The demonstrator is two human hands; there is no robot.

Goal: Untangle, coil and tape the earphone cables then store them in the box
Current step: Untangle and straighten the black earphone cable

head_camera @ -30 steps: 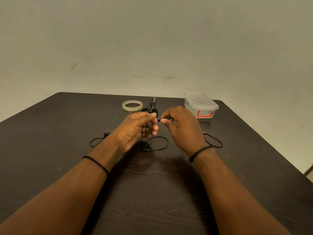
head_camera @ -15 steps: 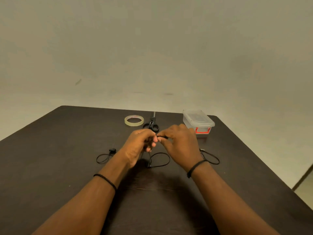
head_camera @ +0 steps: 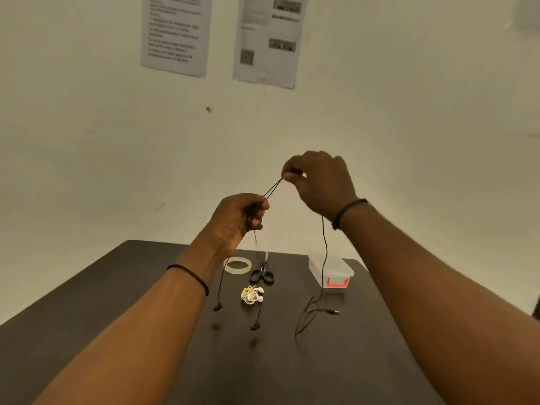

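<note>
Aloft, left hand (head_camera: 239,217) and right hand (head_camera: 318,182) each pinch black earphone cable (head_camera: 323,252), fingers curled.

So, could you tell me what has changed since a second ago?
Both hands rose off the table: right hand pinches the black earphone cable high, left hand grips it lower, earbuds dangling. Tape roll, scissors and box stayed put.

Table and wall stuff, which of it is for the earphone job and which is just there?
For the job: black earphone cable, white earphone bundle, tape roll, scissors, box.
Just there: wall papers, wristbands.
</note>
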